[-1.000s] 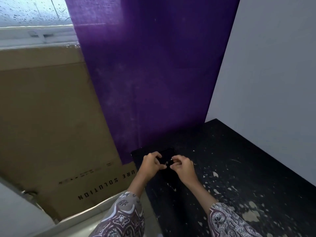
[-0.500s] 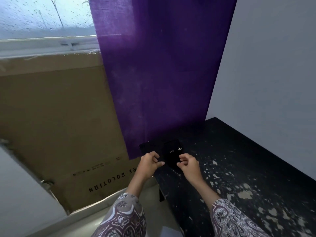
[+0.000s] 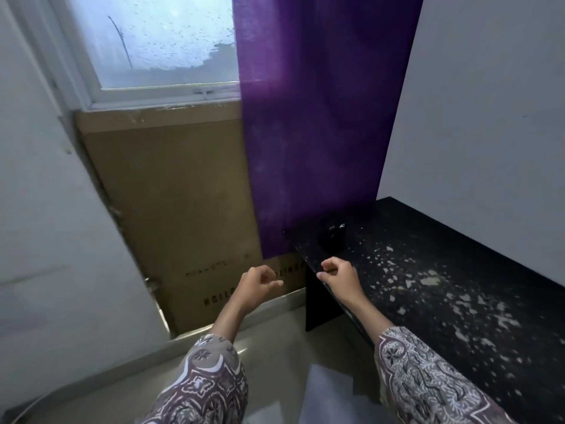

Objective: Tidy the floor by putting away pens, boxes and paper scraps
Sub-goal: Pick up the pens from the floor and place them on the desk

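Note:
A small black box [image 3: 331, 240] lies on the far left corner of the black table [image 3: 458, 301], close to the purple curtain; it barely stands out from the dark top. My left hand [image 3: 256, 284] hovers off the table's left edge with loosely curled fingers and holds nothing. My right hand [image 3: 336, 275] hangs over the table's near left corner, a short way before the box, fingers also loosely curled and empty. Pale paper sheets [image 3: 330, 390] lie on the floor between my forearms.
A large flat cardboard box [image 3: 183, 194] leans against the wall below the window [image 3: 159, 41]. The purple curtain [image 3: 321, 117] hangs down to the table's back corner. The table top is flecked with pale chips. White walls close in left and right.
Both hands have let go of the black box and drawn back toward me and apart. The box now rests alone on the table corner. The view has swung left and up.

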Motion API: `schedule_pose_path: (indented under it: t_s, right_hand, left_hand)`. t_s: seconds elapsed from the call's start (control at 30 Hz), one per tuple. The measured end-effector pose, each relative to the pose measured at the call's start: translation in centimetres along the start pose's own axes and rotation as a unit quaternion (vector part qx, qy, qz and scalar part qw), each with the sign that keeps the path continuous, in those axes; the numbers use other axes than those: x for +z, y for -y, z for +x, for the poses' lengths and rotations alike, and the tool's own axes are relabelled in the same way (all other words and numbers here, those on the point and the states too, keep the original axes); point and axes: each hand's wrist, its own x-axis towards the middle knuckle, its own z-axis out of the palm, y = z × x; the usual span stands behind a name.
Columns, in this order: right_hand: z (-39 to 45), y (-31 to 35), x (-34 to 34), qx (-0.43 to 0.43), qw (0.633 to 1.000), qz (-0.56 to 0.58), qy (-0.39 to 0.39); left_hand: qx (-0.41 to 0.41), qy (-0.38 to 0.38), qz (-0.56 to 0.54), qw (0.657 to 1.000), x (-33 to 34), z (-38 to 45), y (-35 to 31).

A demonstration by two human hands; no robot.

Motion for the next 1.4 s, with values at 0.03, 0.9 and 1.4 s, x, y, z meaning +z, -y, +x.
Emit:
schedule_pose_path:
  t_s: [0.03, 0.9, 1.4]
  right_hand:
    - [-1.7, 0.9, 0.5, -0.003, 1.000, 0.006, 0.005]
    - [-32.2, 10.2, 16.5, -0.124, 0.937, 0.017, 0.325]
    - [-51.5, 10.4, 28.5, -0.111, 0.866, -0.017, 0.487]
  left_hand:
    - [-0.002, -0.005, 0.003, 1.000, -0.8, -2.0, 0.5]
    - [-0.248, -0.210, -0.111, 0.939, -6.5, -42.0, 13.9]
    - [-0.411, -0.237, -0.123, 0.872, -10.1, -65.1, 25.1]
